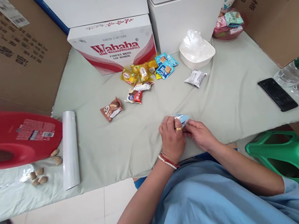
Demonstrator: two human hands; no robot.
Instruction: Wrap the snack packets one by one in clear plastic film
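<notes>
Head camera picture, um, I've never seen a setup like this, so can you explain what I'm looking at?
There's no machine here, just a person's bare hands. This one picture comes from a camera worn on their head, looking forward and down. The left hand and right hand hold a small blue packet between them, near the edge of a table covered with pale green cloth. Beyond the hands lie yellow-wrapped snacks, a brown snack packet and a white plastic bowl, with a Wahaha water carton behind. A red jug lies leftward; a black phone, rightward.
</notes>
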